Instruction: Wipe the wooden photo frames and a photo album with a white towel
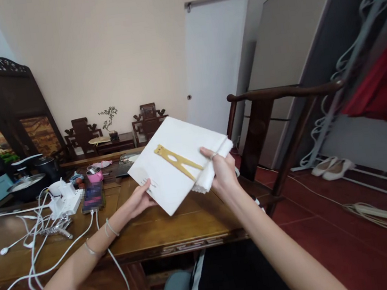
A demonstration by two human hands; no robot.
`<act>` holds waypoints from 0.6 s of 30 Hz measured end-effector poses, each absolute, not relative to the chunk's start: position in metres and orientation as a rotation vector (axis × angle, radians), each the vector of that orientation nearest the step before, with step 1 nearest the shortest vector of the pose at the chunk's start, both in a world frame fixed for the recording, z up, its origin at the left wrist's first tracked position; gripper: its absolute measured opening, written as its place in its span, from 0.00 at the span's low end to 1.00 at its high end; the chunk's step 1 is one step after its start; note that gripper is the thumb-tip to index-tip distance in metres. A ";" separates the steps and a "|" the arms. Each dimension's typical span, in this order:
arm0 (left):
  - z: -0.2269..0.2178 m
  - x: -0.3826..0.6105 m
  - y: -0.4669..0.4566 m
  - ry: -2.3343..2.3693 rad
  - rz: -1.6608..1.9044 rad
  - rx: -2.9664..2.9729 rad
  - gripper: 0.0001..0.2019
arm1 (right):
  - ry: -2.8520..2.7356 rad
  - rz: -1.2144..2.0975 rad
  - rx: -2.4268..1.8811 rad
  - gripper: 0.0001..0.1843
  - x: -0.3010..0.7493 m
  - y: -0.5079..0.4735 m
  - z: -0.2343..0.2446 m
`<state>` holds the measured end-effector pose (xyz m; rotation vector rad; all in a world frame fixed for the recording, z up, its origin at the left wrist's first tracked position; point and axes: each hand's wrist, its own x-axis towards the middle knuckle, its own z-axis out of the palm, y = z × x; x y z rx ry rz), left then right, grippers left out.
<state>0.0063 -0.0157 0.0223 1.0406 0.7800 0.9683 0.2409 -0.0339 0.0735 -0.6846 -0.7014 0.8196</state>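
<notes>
I hold a folded white cloth or paper pack [180, 151] up over the wooden table [176, 228]. A flat yellow tool with cut-outs [177, 160] lies across its top. My left hand [142, 198] grips the pack's lower left corner, fingers curled under the edge. My right hand [223, 172] pinches the right edge, thumb on top, pressing the tip of the yellow tool against the pack. There is a ring on one finger of my right hand and thin bracelets on my left wrist.
White cables and a power strip [66, 203] sprawl over the table's left side beside a phone [93, 196], a pink cup [94, 173] and pots [27, 185]. A dark wooden chair [283, 119] stands at right. White shoes [330, 167] lie on the red floor.
</notes>
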 end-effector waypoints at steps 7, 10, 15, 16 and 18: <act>0.026 -0.005 -0.004 0.971 1.262 0.673 0.13 | -0.699 0.934 -0.728 0.25 0.260 -0.048 0.039; 0.024 -0.017 0.004 1.087 1.265 0.665 0.13 | -0.755 0.445 -0.901 0.28 0.292 -0.047 0.040; 0.018 -0.016 0.005 1.193 1.216 0.706 0.11 | -1.370 -0.167 -1.332 0.08 0.329 -0.051 0.043; 0.017 -0.013 0.005 1.201 1.196 0.703 0.12 | -1.551 -0.226 -1.372 0.09 0.330 -0.053 0.042; 0.017 -0.009 0.003 1.216 1.178 0.706 0.12 | -1.901 -0.322 -1.351 0.14 0.325 -0.055 0.037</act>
